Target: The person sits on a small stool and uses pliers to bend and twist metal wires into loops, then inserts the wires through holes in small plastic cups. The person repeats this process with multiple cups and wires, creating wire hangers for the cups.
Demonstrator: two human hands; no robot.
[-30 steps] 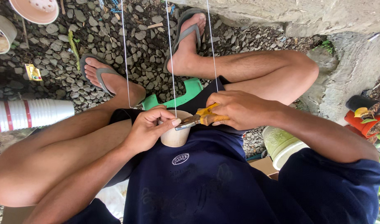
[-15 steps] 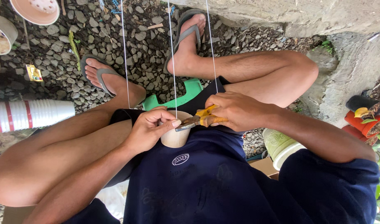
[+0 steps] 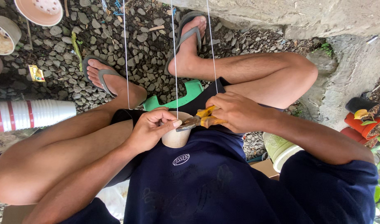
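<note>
Here, one cup, one pliers, three strings, two hands.

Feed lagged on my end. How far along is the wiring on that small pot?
Three thin wires already run taut up from the small beige pot. In hand: the left hand steadies its rim while the right hand works yellow-handled pliers there. Left: the stacked white pots lie unwired.

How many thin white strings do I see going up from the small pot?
3 strings rise from around the small pot: left string, middle string and right string. Their lower ends are hidden behind the left hand and right hand.
</note>
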